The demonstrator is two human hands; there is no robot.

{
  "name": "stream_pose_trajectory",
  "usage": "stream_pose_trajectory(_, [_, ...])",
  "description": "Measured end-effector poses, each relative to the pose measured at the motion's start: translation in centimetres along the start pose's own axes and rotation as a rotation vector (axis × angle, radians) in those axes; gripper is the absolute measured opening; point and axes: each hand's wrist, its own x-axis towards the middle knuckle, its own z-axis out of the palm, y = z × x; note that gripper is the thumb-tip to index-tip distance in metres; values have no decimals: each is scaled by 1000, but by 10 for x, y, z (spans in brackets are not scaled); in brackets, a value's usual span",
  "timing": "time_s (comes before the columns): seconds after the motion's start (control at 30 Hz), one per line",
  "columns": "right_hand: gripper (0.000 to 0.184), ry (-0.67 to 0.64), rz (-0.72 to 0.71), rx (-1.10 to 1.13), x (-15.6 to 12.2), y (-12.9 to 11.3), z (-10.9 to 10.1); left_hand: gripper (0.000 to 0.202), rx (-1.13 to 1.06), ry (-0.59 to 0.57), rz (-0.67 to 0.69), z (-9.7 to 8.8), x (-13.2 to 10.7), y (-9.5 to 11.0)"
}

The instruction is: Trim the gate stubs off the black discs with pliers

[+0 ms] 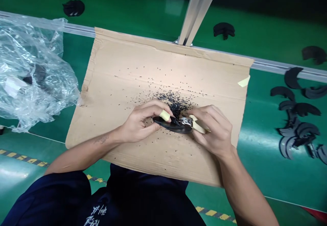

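My left hand (140, 122) grips the left end of a curved black plastic part (173, 127), its fingers closed around the edge. Pale yellow tape wraps one of its fingertips. In my right hand (214, 127) is a pair of cutting pliers (198, 125) with pale handles. Their metal jaws touch the raised middle of the part; whether the jaws are closed I cannot tell. Just beyond the part lies a dense pile of tiny black clippings (176, 106), with more scattered over the cardboard sheet (122, 55) under my hands.
Several curved black parts (306, 130) lie in a heap at the right on the green surface. A clear plastic bag (30, 65) with dark things inside sits at the left. A metal upright (198, 13) rises from the rail behind the cardboard.
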Motion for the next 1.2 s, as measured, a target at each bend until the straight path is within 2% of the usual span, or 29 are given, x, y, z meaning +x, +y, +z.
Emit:
stream_pose_trajectory(0.33, [15,-25,-25,-112,-2,-2,-1,21,-7,-44,40,1,2,2])
stream_pose_trajectory(0.53, [16,14,-55,-203,-3,-4,0,22,3,-52,41,2,0,2])
stream_pose_trajectory(0.77, [9,59,-112,-350,0,-13,-1,18,-17,-38,35,3,-3,-4])
stream_pose_trajectory(0.83, [7,42,-88,-318,0,-16,-1,18,-28,-55,31,4,-3,-3])
stream_pose_trajectory(0.93, [13,36,1,-151,-1,-15,1,14,-14,-100,-4,2,-2,4])
stream_pose_trajectory(1.0, [14,47,35,-122,-1,-10,2,11,43,-108,-102,-7,1,10])
stream_pose_trajectory(1.07, [11,28,24,-215,0,-3,2,7,152,-60,-186,-25,12,12])
stream_pose_trajectory(1.13, [13,-14,-6,-327,1,4,2,10,332,12,-192,-51,34,7])
stream_pose_trajectory(1.2, [15,-32,-29,-378,1,9,1,11,555,69,-132,-84,67,-6])
